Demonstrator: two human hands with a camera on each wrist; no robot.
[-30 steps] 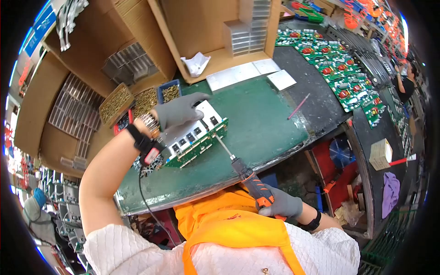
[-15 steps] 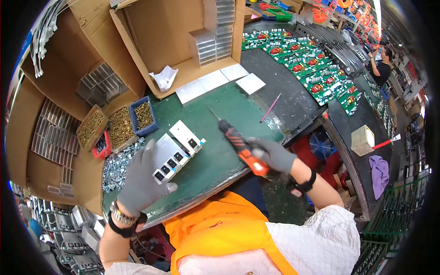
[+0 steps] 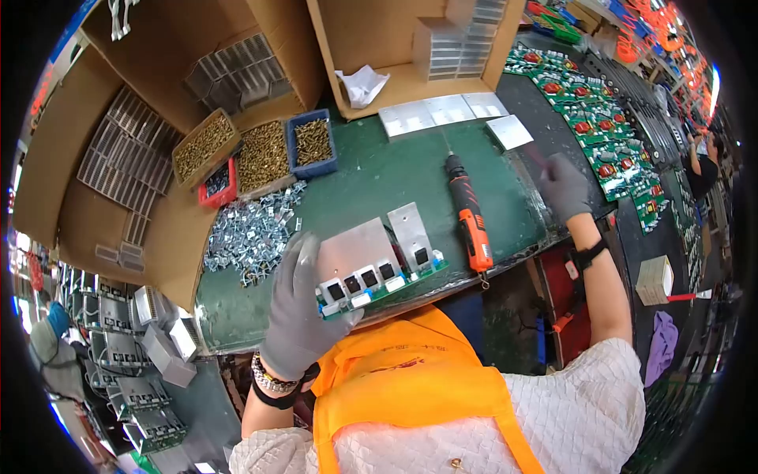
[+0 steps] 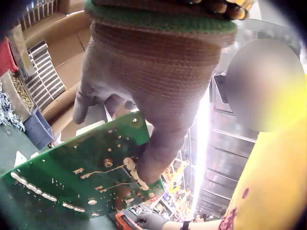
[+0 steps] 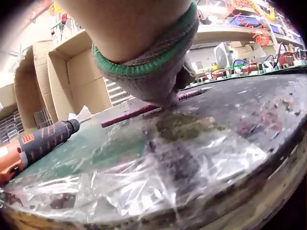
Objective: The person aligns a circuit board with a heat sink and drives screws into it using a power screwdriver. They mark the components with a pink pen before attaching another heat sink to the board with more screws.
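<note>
My gloved left hand grips one end of a green circuit board that has metal plates and black components along it. In the left wrist view the board's soldered underside faces the camera, with a finger pressed on it. My gloved right hand is at the table's right side, its fingers pinching a thin purple pen at the tabletop. Between the hands, an orange and black electric screwdriver lies on the green mat, its bit pointing away from me.
Small metal clips lie heaped on the left, below screw bins, including a blue bin. Flat metal plates line the back beside cardboard boxes. Populated circuit boards cover the right side. The table edge runs close to me.
The right hand has let go of the electric screwdriver and moved right to the pen. The left hand, earlier over the board, then beside it, now grips its left end and tilts it.
</note>
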